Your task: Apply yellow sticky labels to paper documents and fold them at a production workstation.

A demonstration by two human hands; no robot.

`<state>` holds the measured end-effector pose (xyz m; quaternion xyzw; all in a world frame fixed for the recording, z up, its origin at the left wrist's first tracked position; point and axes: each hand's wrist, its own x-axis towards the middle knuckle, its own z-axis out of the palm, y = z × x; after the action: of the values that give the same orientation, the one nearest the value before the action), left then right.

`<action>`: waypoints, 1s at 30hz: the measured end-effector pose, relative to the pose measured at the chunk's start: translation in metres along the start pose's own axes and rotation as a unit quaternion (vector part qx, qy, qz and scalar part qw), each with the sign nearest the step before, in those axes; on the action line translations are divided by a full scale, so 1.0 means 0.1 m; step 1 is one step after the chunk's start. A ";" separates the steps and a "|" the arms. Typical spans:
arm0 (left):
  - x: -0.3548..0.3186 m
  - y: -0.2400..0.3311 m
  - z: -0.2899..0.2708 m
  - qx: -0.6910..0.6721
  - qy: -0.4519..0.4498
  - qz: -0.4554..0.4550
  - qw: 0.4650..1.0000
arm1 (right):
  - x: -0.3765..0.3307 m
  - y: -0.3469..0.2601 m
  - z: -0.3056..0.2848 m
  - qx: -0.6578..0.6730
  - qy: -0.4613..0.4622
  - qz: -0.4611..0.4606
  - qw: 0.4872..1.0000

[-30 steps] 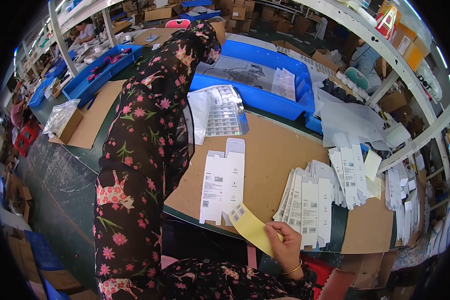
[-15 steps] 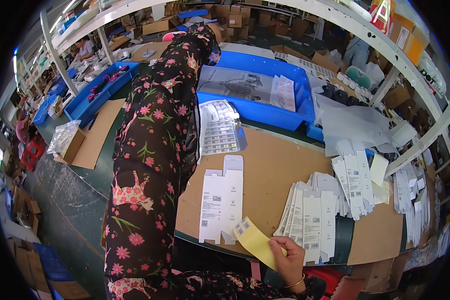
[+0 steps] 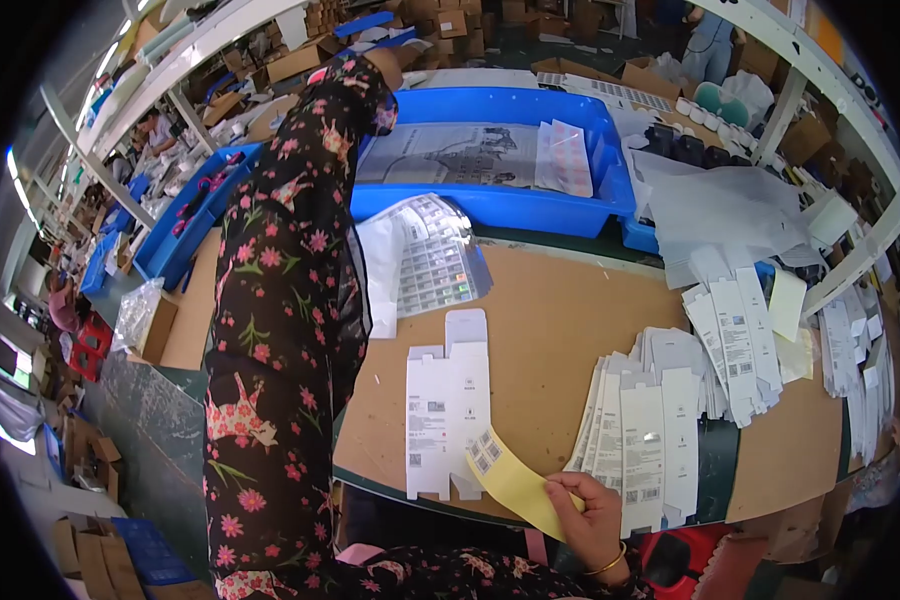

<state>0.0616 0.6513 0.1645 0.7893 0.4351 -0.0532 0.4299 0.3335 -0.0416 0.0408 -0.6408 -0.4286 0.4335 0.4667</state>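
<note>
- Yellow label sheet (image 3: 515,482): in the head view it is pinched at its lower corner by the right hand (image 3: 588,520), its free end over the one flat white carton blank (image 3: 448,405) on the worktop (image 3: 560,320).
- Since a second ago the sheet has tilted little; the view has shifted.
- The left hand (image 3: 382,68), arm stretched far out, reaches toward one blue bin (image 3: 510,205); its grip cannot be told.
- One sheet carries two small stickers; a fanned stack of folded cartons (image 3: 640,430) lies beside it, too overlapped to count.

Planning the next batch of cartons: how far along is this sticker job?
Hard to call finished work: the fanned stack of flat cartons may be done or waiting. In hand: the right hand pinches a yellow sticker sheet with a few labels on its end, beside one flat carton lying apart. The left hand reaches toward the blue bin. More cartons lie further right.
</note>
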 end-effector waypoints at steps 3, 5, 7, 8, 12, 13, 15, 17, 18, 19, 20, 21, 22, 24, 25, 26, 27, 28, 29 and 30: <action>-0.47 0.38 0.32 0.099 0.103 -0.043 0.989 | -0.04 0.03 -0.05 0.023 -0.011 -0.012 1.000; -0.76 0.60 0.36 0.158 0.177 -0.076 0.969 | -0.06 0.04 -0.07 0.031 -0.036 -0.036 0.998; -0.82 0.82 0.37 0.212 0.243 -0.098 0.941 | -0.05 0.11 -0.07 0.041 -0.041 -0.034 0.998; -0.83 0.93 0.35 0.238 0.276 -0.107 0.925 | -0.03 0.14 -0.06 0.044 -0.046 -0.029 0.998; -0.77 1.27 0.46 0.286 0.332 -0.112 0.892 | 0.04 0.10 -0.06 0.050 -0.043 -0.021 0.998; -0.74 1.34 0.51 0.285 0.328 -0.103 0.895 | 0.06 0.09 -0.06 0.050 -0.040 -0.019 0.998; -0.72 1.37 0.52 0.285 0.325 -0.097 0.896 | 0.07 0.11 -0.06 0.051 -0.041 -0.014 0.998; -0.71 1.32 0.45 0.279 0.364 -0.078 0.885 | 0.07 0.13 -0.06 0.053 -0.047 -0.007 0.997; -0.70 1.29 0.43 0.276 0.383 -0.068 0.879 | 0.07 0.12 -0.07 0.054 -0.050 -0.007 0.997; -0.70 1.27 0.41 0.277 0.382 -0.070 0.879 | 0.07 0.11 -0.08 0.054 -0.053 -0.010 0.997; -0.66 1.29 0.42 0.275 0.375 -0.076 0.882 | 0.08 0.10 -0.09 0.053 -0.051 -0.012 0.997; -0.64 1.32 0.44 0.274 0.368 -0.083 0.885 | 0.09 0.10 -0.10 0.052 -0.050 -0.014 0.997; -0.62 1.34 0.46 0.272 0.361 -0.089 0.888 | 0.08 0.11 -0.10 0.052 -0.048 -0.012 0.997; -0.60 1.36 0.52 0.277 0.358 -0.086 0.888 | 0.08 0.14 -0.09 0.044 -0.045 -0.023 0.998; -0.60 1.35 0.54 0.282 0.356 -0.086 0.887 | 0.07 0.15 -0.08 0.041 -0.045 -0.029 0.998; -0.61 1.35 0.55 0.288 0.355 -0.085 0.885 | 0.06 0.15 -0.08 0.041 -0.045 -0.029 0.998; -0.62 1.36 0.56 0.288 0.355 -0.086 0.885 | 0.06 0.15 -0.07 0.037 -0.043 -0.038 0.998; -0.63 1.37 0.56 0.287 0.343 -0.098 0.889 | 0.07 0.15 -0.07 0.032 -0.040 -0.048 0.997; -0.64 1.38 0.56 0.286 0.331 -0.111 0.893 | 0.07 0.15 -0.07 0.028 -0.038 -0.058 0.997; -0.64 1.39 0.58 0.285 0.318 -0.123 0.896 | 0.07 0.15 -0.07 0.028 -0.037 -0.057 0.997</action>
<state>0.1409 0.5332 0.2456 0.7929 0.6086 0.0262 0.0159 0.3438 -0.0398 0.0265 -0.5854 -0.4697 0.4413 0.4919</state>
